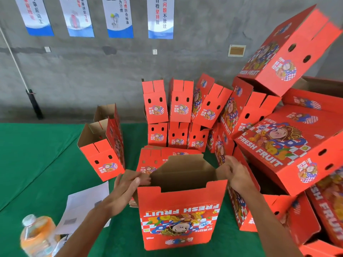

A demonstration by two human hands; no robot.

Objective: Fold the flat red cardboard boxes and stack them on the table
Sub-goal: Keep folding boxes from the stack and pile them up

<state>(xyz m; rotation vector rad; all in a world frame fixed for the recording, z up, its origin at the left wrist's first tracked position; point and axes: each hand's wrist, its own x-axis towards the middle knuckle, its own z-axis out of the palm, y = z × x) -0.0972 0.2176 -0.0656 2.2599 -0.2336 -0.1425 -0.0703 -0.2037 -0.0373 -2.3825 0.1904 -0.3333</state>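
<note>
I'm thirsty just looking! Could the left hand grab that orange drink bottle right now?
Probably yes, but not this instant. The left hand is busy pressing the open box's side flap. The orange drink bottle stands on the green table on that same side, with nothing between them.
</note>
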